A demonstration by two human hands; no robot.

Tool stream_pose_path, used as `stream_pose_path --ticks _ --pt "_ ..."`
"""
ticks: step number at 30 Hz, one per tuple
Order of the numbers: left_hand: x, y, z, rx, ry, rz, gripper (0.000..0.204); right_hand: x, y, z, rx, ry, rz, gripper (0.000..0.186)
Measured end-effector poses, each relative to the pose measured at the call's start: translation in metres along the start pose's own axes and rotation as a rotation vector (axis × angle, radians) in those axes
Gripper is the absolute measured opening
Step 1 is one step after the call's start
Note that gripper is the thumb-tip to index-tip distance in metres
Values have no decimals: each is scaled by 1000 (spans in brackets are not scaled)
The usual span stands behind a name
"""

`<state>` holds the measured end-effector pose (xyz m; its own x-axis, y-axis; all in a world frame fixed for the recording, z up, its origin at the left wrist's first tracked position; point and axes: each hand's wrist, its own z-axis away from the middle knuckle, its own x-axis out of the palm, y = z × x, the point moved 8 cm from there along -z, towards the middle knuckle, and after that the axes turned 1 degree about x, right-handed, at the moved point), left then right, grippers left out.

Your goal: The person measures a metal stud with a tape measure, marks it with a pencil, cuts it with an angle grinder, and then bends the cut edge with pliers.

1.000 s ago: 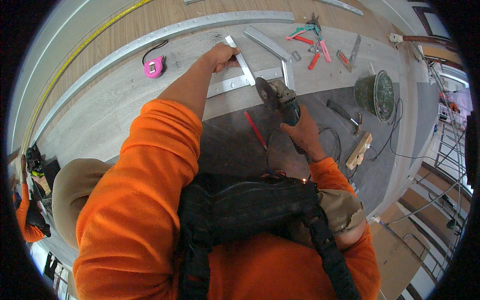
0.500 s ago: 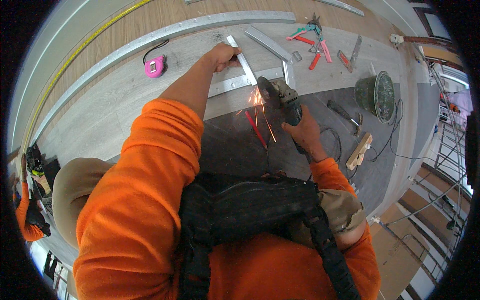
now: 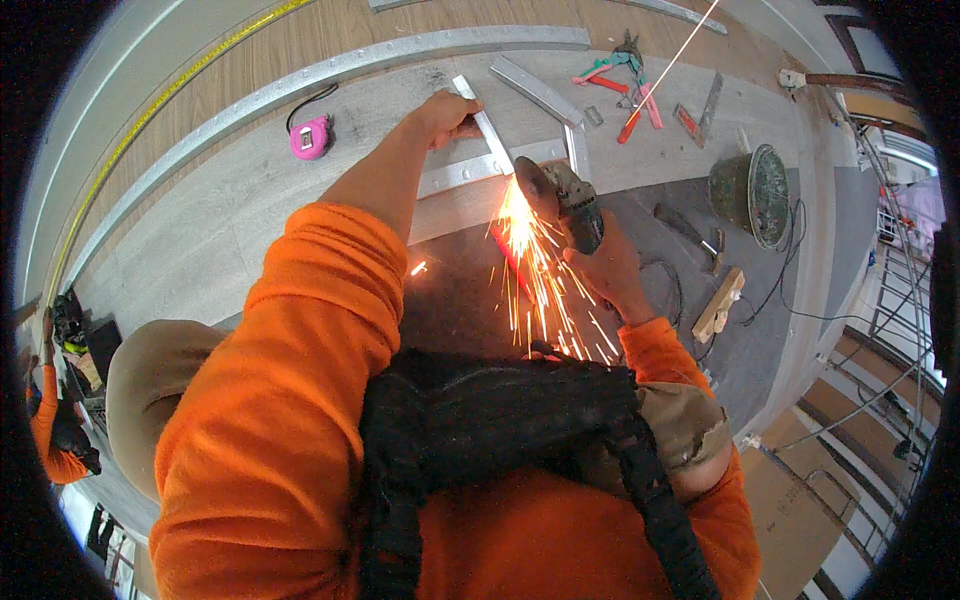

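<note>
My left hand is closed around a short metal channel that slants across the floor in front of me. In my right hand is an angle grinder, its fingers wrapped round the body. The grinder's disc touches the near end of the channel. A bright spray of sparks streams from that contact down toward me. Behind the sparks lies a red pencil-like stick, partly hidden. Another metal strip lies flat under the channel.
A pink tape measure sits at left, near a long metal channel. Snips, a square, a bucket, a hammer and a wooden block lie at right, among cables. Another person's orange sleeve shows far left.
The sparks have grown from a thin trickle to a wide, bright spray, with one streak flying over the snips. Both hands, the channel and the grinder have barely moved.
</note>
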<state>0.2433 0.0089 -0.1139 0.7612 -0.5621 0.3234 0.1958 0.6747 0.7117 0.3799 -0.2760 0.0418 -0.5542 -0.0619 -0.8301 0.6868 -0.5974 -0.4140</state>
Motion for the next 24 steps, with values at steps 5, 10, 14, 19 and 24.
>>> stream_pose_path --ticks 5,10,14,19,24 --pt "0 3 3 13 -15 48 25 -4 -5 2 9 24 -37 67" --pt "5 4 7 14 -26 85 26 3 9 -1 -11 43 -5 70" --pt "1 4 9 8 -24 36 29 -2 -3 -3 -19 50 -59 70" --pt "6 5 6 22 -47 43 31 -1 5 -7 27 26 27 68" --pt "4 2 9 -3 -52 95 32 -2 -2 -9 40 40 54 69"
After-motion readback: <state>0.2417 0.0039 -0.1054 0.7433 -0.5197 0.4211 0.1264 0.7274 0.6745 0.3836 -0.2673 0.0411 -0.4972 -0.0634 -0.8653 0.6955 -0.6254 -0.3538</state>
